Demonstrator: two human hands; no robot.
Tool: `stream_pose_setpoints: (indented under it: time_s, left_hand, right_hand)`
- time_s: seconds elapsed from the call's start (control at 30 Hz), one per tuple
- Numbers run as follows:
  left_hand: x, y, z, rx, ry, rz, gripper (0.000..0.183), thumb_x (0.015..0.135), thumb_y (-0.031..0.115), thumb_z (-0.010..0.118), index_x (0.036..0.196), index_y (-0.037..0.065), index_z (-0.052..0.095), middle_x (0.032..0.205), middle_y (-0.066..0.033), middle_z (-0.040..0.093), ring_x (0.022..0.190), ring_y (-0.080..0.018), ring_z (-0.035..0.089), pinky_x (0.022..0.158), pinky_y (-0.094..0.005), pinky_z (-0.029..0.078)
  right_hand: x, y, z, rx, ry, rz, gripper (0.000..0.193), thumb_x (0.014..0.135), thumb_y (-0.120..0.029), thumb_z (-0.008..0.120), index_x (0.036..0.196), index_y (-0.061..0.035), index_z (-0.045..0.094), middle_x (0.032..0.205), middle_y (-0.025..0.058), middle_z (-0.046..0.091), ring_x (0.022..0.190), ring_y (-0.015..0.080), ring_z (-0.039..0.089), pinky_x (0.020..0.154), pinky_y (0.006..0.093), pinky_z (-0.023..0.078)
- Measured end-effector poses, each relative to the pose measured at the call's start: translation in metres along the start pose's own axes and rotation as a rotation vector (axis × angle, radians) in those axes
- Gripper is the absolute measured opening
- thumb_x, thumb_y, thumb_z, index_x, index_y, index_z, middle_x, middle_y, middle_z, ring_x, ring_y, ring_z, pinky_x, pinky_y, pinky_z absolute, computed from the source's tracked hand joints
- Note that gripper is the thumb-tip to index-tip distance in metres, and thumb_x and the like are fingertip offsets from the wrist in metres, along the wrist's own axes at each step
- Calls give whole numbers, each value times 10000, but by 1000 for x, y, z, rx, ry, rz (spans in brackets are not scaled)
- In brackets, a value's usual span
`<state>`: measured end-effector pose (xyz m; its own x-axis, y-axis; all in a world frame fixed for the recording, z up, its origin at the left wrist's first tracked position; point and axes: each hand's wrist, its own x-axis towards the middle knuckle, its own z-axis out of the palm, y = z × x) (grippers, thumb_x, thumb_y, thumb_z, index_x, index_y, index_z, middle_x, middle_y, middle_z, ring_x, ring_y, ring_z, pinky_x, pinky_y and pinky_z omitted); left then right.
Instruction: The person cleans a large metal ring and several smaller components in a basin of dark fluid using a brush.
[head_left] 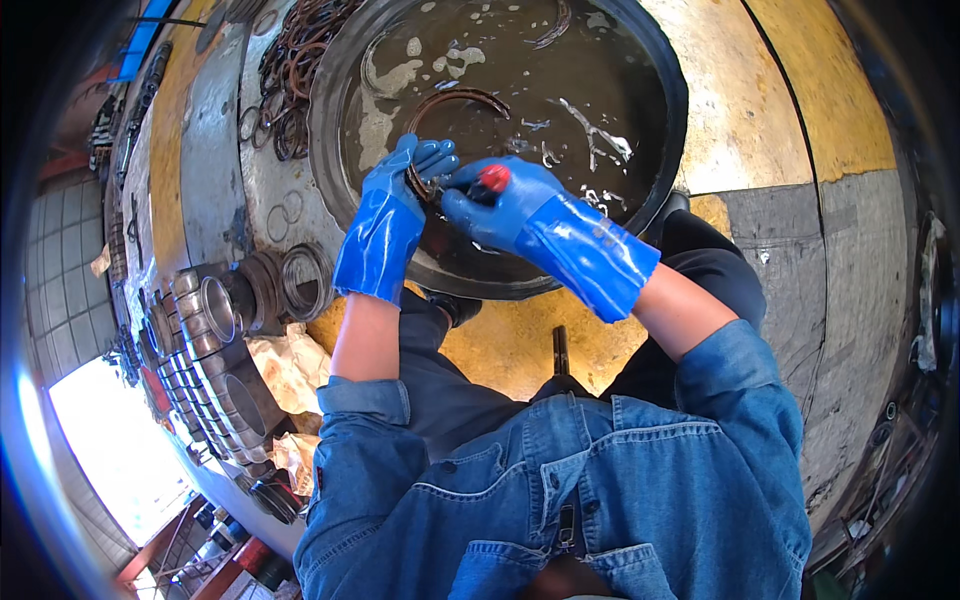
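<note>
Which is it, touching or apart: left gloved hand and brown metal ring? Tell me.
Touching. The head view shows the brown metal ring running into the left gloved hand, its near part lying against the glove.

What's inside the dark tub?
Murky liquid, pale foam patches; far side, part of a curved object. The left hand holds a brown ring over the liquid. Hidden: the bottom, and surface under that hand and the right hand.

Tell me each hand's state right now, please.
Left hand: holding a curved metal ring, fingers partly extended.
Right hand: closed around a red-ended tool.
</note>
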<state>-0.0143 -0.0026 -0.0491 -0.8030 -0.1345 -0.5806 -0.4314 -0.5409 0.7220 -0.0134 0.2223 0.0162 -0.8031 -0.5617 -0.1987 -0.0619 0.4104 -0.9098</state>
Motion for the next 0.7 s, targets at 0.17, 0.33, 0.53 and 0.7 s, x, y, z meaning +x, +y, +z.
stream_pose_setpoints:
  time_s: [0.17, 0.33, 0.53, 0.7]
  left_hand:
    - [-14, 6, 21, 138, 12, -3, 427, 1061, 340, 583, 1222, -53, 634, 1288, -242, 683, 1154, -360, 691, 954, -429, 578]
    - [-18, 5, 12, 100, -37, 51, 397, 1025, 334, 650, 1164, -37, 675, 1228, -223, 712, 1055, -328, 718, 885, -403, 584]
    - [-19, 0, 30, 174, -56, 89, 404, 1016, 320, 663, 1165, -56, 674, 1208, -237, 715, 1063, -337, 721, 922, -423, 590]
    - [-24, 4, 26, 153, -45, 77, 384, 1013, 307, 667, 1152, -51, 681, 1209, -238, 714, 1064, -336, 721, 944, -434, 588]
  right_hand:
    - [5, 28, -4, -469, -33, 140, 355, 915, -407, 630, 922, -75, 755, 838, 190, 728, 812, 390, 713, 763, 459, 581]
    - [2, 5, -18, -186, -10, 62, 343, 918, -407, 644, 932, -82, 751, 822, 181, 727, 776, 385, 702, 727, 441, 569]
    - [6, 11, -11, -382, -139, 182, 334, 889, -384, 652, 1017, -95, 760, 974, 197, 747, 934, 411, 712, 828, 493, 575]
    - [3, 4, -29, -196, -128, 177, 334, 889, -394, 631, 974, -96, 756, 915, 192, 743, 853, 392, 710, 773, 476, 582]
